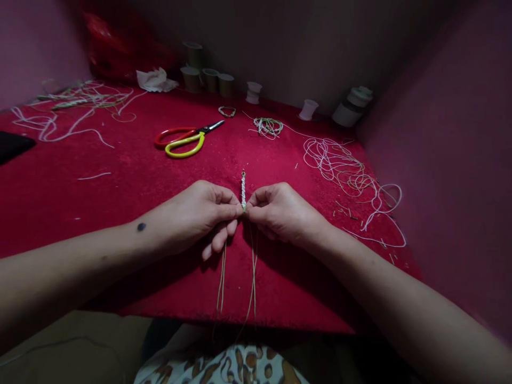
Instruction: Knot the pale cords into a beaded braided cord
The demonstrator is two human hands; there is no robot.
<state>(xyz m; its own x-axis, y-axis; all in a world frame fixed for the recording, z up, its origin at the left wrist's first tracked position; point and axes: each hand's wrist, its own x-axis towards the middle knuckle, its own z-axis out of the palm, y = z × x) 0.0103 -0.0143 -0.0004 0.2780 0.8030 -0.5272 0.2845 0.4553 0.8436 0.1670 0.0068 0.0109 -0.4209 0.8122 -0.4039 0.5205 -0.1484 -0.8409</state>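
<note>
A short white-and-green braided cord (243,191) lies upright in the middle of the red cloth, its top end at a small pin-like point. At its lower end my left hand (212,210) pinches the cord from the left, thumb against forefinger, the other fingers loosely curled. From the right, my right hand (276,210) pinches at the same spot, its fingertips almost touching the left ones. Several thin olive strands (254,277) hang below the hands toward the table's front edge. The exact knot between the fingertips is hidden.
Scissors (186,143) with red and yellow handles lie beyond my left hand. Tangled pale cord (336,162) spreads at right, more loose cord (86,109) at left. Thread spools (253,93), a small knotted bracelet (227,111) and a lidded white container (352,106) stand or lie toward the back.
</note>
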